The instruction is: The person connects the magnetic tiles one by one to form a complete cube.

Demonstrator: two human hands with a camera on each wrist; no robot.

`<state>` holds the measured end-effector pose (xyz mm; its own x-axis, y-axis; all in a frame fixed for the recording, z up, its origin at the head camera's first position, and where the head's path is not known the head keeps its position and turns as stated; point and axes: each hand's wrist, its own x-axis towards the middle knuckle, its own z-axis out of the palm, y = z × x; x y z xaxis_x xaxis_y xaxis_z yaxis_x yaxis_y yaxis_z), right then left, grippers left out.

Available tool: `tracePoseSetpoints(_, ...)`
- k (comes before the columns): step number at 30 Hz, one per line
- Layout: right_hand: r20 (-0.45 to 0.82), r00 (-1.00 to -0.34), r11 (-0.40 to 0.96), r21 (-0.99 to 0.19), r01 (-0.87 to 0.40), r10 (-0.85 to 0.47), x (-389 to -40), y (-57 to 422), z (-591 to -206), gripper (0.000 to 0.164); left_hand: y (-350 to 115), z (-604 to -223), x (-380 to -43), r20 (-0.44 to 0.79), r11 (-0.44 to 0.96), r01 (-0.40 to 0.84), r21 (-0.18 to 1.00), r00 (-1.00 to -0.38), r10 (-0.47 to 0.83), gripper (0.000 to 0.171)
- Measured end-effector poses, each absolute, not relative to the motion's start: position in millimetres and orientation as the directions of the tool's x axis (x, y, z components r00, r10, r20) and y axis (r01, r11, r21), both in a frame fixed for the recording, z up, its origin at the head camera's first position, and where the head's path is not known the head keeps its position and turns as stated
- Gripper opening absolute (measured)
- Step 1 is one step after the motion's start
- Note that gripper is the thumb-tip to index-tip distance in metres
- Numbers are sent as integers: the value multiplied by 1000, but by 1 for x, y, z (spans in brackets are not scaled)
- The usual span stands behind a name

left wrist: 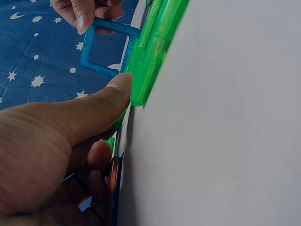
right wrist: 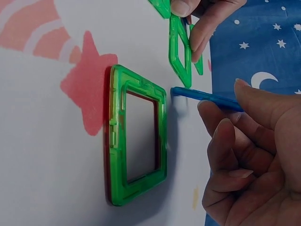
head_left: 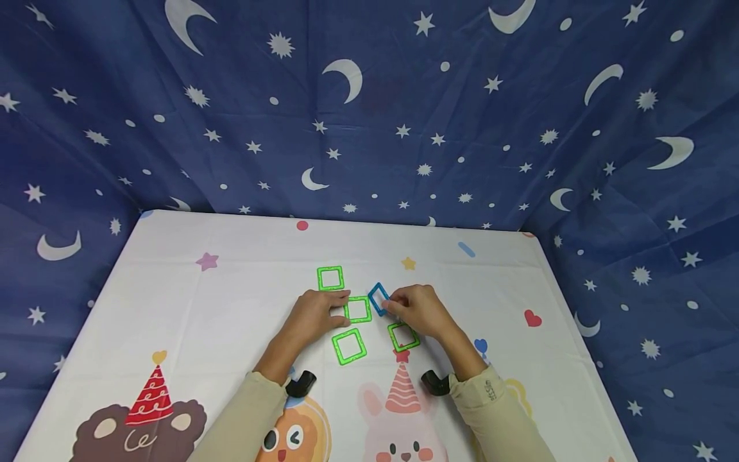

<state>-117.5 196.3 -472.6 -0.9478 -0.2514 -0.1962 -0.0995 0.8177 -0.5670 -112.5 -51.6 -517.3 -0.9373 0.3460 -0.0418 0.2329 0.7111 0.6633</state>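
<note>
My right hand (head_left: 420,309) pinches a blue square magnetic tile frame (left wrist: 113,27) between thumb and fingers. The blue tile is tilted up off the table, one corner beside the middle green square tile (head_left: 359,320). My left hand (head_left: 312,316) holds that green tile by its left side, thumb and index finger at its edges. Another green tile (head_left: 320,279) lies just beyond my left hand. Two more lie nearer: a green tile (head_left: 361,341) below the middle one, and a green tile (right wrist: 118,155) under my right wrist. A dark-edged piece shows below my left fingers in the left wrist view, its kind unclear.
The white tablecloth (head_left: 242,308) carries printed animals, stars and party hats. A dark blue curtain (head_left: 369,147) with moons and stars rises behind the table's far edge and along both sides. Black wrist mounts (head_left: 301,385) sit at both sleeve cuffs.
</note>
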Motion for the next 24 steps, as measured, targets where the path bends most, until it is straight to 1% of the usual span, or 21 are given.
tracePoseSetpoints(7, -182, -945, 802, -586, -117, -270, -116, 196, -474, 21, -53, -516, -112, -42, 700, 231, 676, -936, 349, 51)
tracePoseSetpoints(16, -170, -950, 806, -579, -120, -263, -118, 193, -476, 21, -53, -513, -111, -47, 703, 231, 672, -935, 352, 50)
tracePoseSetpoints(24, -195, -941, 803, -585, -115, -277, -116, 190, -476, 24, -52, -511, -111, -46, 706, 231, 669, -936, 349, 50)
